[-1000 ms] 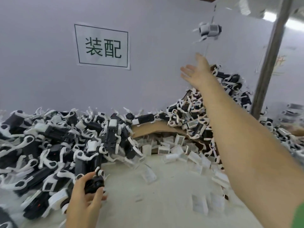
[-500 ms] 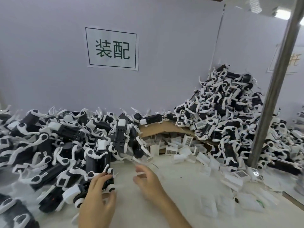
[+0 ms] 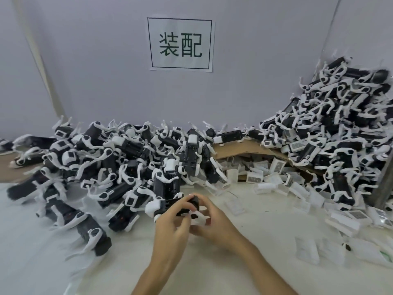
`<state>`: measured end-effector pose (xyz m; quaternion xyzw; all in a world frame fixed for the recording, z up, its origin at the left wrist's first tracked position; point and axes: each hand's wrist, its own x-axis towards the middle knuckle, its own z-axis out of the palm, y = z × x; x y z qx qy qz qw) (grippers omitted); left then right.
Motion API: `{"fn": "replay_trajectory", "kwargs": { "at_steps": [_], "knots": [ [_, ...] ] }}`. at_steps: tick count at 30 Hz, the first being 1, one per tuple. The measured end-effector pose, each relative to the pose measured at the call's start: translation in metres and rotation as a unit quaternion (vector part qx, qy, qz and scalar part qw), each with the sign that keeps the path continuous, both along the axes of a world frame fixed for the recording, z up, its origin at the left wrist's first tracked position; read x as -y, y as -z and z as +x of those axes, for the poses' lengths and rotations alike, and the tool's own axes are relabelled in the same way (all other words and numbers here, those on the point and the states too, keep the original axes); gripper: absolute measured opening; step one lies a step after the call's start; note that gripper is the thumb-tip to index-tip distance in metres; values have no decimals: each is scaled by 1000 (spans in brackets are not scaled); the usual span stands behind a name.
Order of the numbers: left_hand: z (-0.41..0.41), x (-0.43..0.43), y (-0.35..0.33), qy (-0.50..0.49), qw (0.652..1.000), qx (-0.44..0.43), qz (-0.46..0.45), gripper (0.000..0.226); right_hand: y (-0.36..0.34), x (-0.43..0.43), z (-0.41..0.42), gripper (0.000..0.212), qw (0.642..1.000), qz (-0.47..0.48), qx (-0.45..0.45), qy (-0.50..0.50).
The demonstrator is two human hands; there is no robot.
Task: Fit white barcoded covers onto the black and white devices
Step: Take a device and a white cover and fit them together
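Above the near middle of the table I hold one black and white device (image 3: pixel 168 206) between both hands. My left hand (image 3: pixel 172 228) grips its body from below and the side. My right hand (image 3: pixel 212 220) curls round its right end, and a small white piece (image 3: pixel 198 217) shows between the fingers there; whether it carries a barcode I cannot tell. Loose white barcoded covers (image 3: pixel 254 178) lie scattered at the centre right.
A heap of black and white devices (image 3: pixel 102 165) fills the left and back of the white table (image 3: pixel 63 252). A taller heap (image 3: pixel 340 128) rises at the right on a cardboard sheet (image 3: pixel 240 150). A grey post (image 3: pixel 385 184) stands at the right edge. A printed sign (image 3: pixel 180 43) hangs on the wall.
My right hand came back from a high reach at the right heap, where a device was in the air, and joined my left hand on the device. My left hand lifted that device off the pile.
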<state>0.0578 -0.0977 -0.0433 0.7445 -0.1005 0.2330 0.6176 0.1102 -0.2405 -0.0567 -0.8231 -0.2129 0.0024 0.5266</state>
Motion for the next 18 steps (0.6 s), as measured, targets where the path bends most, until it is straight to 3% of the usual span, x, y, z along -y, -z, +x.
{"fn": "replay_trajectory", "kwargs": {
  "at_steps": [2,6,10,13,15,18],
  "knots": [
    [-2,1,-2,18,999,26,-1,29,-4,-2,-2,61,999,49,9,1],
    [-2,-1,-1,32,998,55,-24,36,-12,3,0,40,989,137,24,47],
    [-4,3,3,45,993,106,-9,36,-16,8,2,23,978,187,-40,86],
    [-3,0,5,49,991,124,-17,24,-20,11,3,21,962,229,-76,125],
    [-3,-2,2,102,992,64,-29,17,-23,13,3,20,947,267,-103,145],
    [-2,1,0,216,970,-108,-9,37,-27,17,2,21,927,324,-130,137]
  ]
}}
